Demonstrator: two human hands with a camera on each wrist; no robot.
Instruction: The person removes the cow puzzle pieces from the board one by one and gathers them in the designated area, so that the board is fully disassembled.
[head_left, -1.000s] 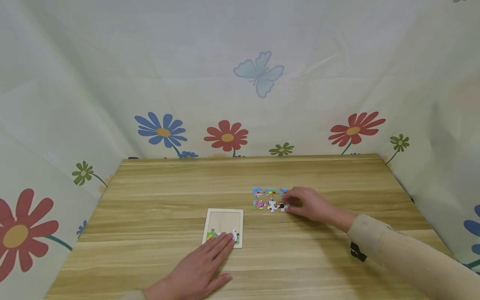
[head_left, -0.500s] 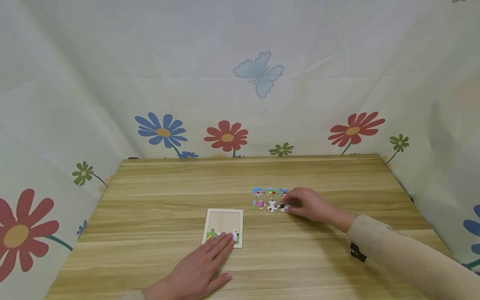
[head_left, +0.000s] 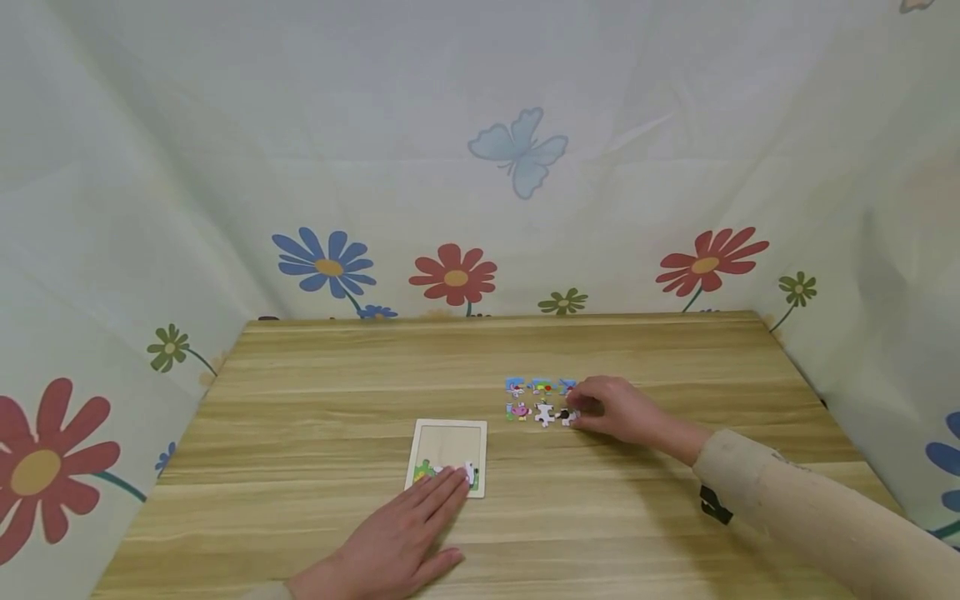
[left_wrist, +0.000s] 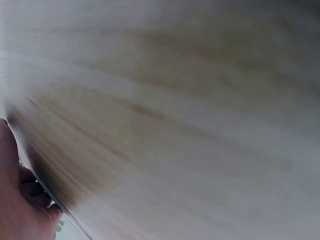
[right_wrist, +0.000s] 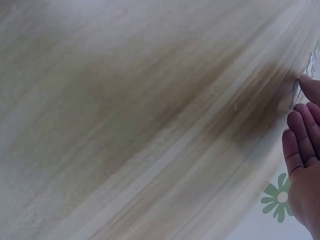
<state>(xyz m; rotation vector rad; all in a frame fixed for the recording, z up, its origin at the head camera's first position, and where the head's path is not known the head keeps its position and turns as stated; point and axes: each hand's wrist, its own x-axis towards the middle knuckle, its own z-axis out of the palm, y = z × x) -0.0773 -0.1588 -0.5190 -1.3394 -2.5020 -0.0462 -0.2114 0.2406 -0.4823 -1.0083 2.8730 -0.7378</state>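
Little had moved since the earlier frame: the head view had tipped so that the desk (head_left: 322,392) and backdrop sat slightly lower, while both hands kept their places.

At lower centre, the left hand (head_left: 397,537) lay with fingers straight and thumb spread, fingertips resting on the puzzle tray (head_left: 450,446) and hiding part of the pieces along its bottom. A green piece (head_left: 424,470) and a white one showed on either side of them.

Right of centre, the right hand (head_left: 622,410) curved its fingers beside a black-and-white piece (head_left: 567,417); whether it pinched anything could not be told, and its wrist view cut the hand off at the right edge. Five more pieces lay in the same two rows, the top right one partly covered.

Beyond the desk hung a flowered cloth (head_left: 360,100). The left wrist view showed mostly blurred wood grain.
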